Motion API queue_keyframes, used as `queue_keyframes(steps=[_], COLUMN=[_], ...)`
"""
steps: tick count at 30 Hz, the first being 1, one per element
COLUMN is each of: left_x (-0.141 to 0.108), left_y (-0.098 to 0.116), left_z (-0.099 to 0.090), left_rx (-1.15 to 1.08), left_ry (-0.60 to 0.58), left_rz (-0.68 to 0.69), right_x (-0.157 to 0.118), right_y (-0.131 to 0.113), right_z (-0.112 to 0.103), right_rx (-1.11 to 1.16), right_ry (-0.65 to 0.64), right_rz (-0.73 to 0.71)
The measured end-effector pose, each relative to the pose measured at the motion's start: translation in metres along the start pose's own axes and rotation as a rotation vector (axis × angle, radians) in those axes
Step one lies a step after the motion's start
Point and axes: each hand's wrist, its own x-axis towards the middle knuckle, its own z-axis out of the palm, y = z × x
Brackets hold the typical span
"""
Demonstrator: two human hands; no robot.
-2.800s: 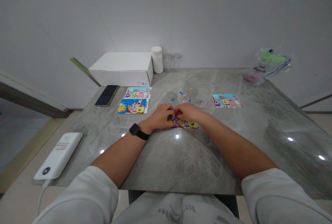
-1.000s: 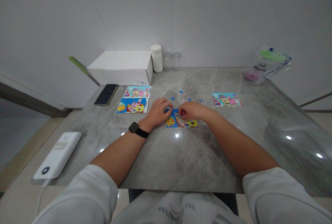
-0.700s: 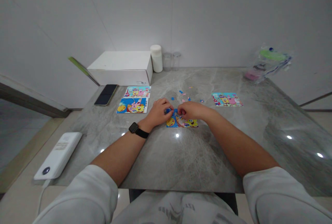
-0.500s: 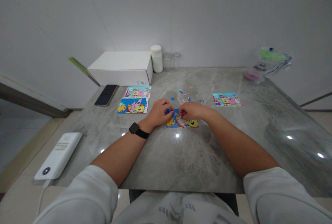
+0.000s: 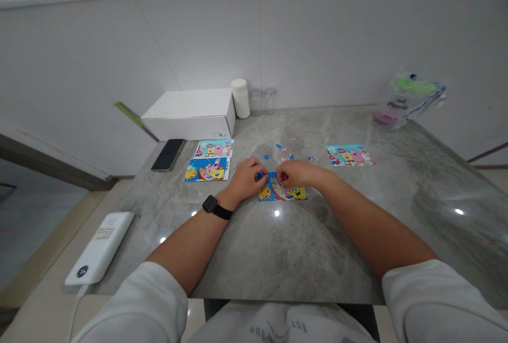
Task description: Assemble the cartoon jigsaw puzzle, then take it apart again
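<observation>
A partly assembled jigsaw puzzle (image 5: pixel 273 196) lies flat on the table, showing blue, a yellow round shape and a yellow cartoon figure. At its upper left corner, my left hand (image 5: pixel 248 178), with a black watch (image 5: pixel 210 204) on the wrist, has thumb and curled fingers closed on the edge. My right hand (image 5: pixel 297 173) is pinched over the upper middle of the puzzle. Its fingertips press down there, and a small puzzle piece seems to be in them, mostly hidden. Just beyond the hands lie several loose puzzle pieces (image 5: pixel 282 159), blue and pink.
Two picture cards, an upper one (image 5: pixel 214 148) and a lower one (image 5: pixel 207 169), lie left; another card (image 5: pixel 350 155) lies right. Around them are a phone (image 5: pixel 169 154), white box (image 5: pixel 188 113), white bottle (image 5: pixel 240 98), two glasses (image 5: pixel 262 101), bagged item (image 5: pixel 410 99) and white corded device (image 5: pixel 100 247).
The whole view has shifted slightly as my head moved. Both hands stay at the puzzle, with the right fingertips still pinched over its upper part.
</observation>
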Motion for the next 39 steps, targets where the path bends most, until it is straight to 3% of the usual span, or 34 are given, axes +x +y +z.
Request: queue_keyframes(steps=[13,27,39], left_x=[0.001,-0.001,-0.001], left_y=[0.006,0.008,0.006], left_z=[-0.004,-0.005,-0.002], left_rx=[-0.011,-0.071,-0.067], left_ry=[-0.030,-0.142,-0.154], left_rz=[0.015,0.099,0.091], right_x=[-0.001,0.000,0.005], right_y=[0.002,-0.004,-0.011], right_z=[0.001,0.000,0.004], right_rx=[0.015,0.156,0.073], right_ry=[0.014,0.001,0.040], right_rz=[0.023,0.031,0.098])
